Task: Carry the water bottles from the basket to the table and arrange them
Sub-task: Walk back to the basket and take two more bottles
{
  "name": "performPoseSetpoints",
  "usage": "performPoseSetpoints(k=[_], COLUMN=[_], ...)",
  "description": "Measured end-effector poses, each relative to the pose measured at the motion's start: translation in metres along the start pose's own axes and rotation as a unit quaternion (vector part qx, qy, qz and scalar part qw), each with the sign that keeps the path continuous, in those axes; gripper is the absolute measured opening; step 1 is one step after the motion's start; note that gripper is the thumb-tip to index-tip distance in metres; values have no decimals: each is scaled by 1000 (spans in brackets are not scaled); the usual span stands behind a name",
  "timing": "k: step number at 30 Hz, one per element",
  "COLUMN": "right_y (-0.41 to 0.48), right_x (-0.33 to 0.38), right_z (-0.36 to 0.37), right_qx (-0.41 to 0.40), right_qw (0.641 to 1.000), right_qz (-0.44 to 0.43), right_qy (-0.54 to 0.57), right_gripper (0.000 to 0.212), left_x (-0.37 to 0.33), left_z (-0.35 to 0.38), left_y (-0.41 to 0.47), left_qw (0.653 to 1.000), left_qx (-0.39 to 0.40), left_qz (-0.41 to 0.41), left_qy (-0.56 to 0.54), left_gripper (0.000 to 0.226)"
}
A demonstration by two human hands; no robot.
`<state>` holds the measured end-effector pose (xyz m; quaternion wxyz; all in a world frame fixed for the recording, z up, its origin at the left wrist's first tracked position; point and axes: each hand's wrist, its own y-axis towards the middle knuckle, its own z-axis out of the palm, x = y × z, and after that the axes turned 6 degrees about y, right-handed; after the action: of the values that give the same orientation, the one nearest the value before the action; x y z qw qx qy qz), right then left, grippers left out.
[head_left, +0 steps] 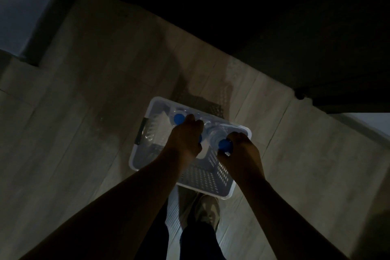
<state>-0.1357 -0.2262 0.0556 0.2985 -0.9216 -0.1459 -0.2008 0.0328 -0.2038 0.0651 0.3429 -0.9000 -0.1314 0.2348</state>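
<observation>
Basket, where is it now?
Head view, centre: the basket sits on the floor just ahead of the shoe, below the left hand and right hand.

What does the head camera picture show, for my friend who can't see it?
In dim light, a person's right hand grips a blue-capped water bottle inside a white plastic basket on the floor. Their left hand covers a second bottle.

bottles [179,119] stand in the basket [132,159] on the floor [84,112]

Dim indoor rm, home-like: plank floor [84,112], dark furniture [274,17] edge.
</observation>
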Motion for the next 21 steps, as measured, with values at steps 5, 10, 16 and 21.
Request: performPoseSetpoints(k=[5, 10, 16, 21], right_y=[-18, -58, -121, -174], right_x=[7, 37, 102, 166], right_z=[-22, -63, -132, -195], right_qx=[-35, -54, -75, -84], right_qw=[999, 998, 997, 994], right_qz=[-24, -22, -30, -30], right_qy=[-11, -3, 8, 55], right_gripper=[34, 33, 32, 31], left_x=[6, 1, -10, -22], left_z=[-6, -31, -87, -150], left_y=[-38, -97, -191, -275], left_qw=[995, 992, 979, 958], left_qx=[-55, -106, -154, -193], left_qz=[-3, 8, 0, -67], left_qy=[-83, -73, -134, -202], left_gripper=[43, 40, 37, 39])
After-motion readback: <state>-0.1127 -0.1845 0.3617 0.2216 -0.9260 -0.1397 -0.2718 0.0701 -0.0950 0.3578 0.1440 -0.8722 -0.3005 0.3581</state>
